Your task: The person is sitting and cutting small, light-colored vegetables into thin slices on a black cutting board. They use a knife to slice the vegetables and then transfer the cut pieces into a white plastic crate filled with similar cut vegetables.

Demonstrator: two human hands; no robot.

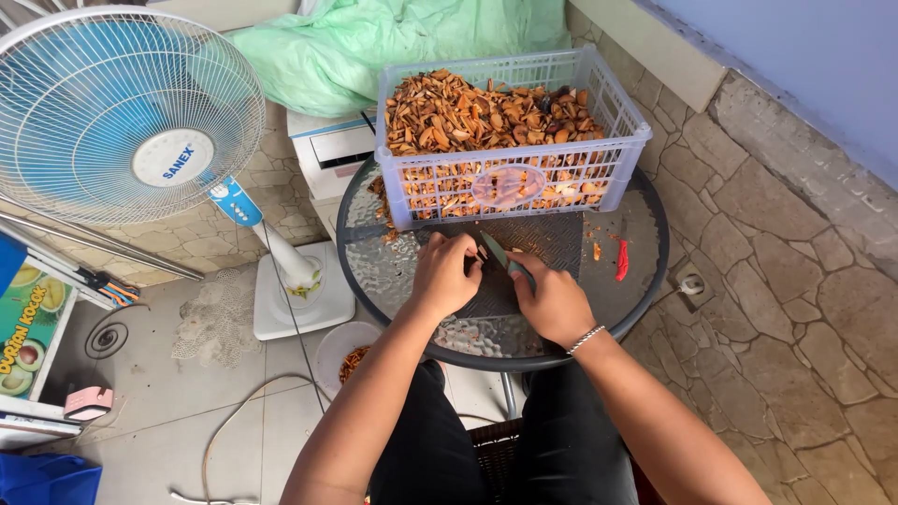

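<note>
Here my left hand [442, 273] pinches a small piece against my right hand [552, 301], which grips the knife [499, 254]; a slip risks cutting fingers, or nudging the crate [524, 178] ahead.

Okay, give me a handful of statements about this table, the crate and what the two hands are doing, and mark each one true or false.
1. The white plastic crate on the round glass table is full of orange-brown pieces. True.
2. The right hand holds a knife over the dark mat. True.
3. The standing fan is on the person's right. False: it stands on the left, on the floor.
4. A red piece lies on the table to the right of the hands. True.
5. The left hand rests inside the crate. False: it is on the mat, in front of the crate.
</note>
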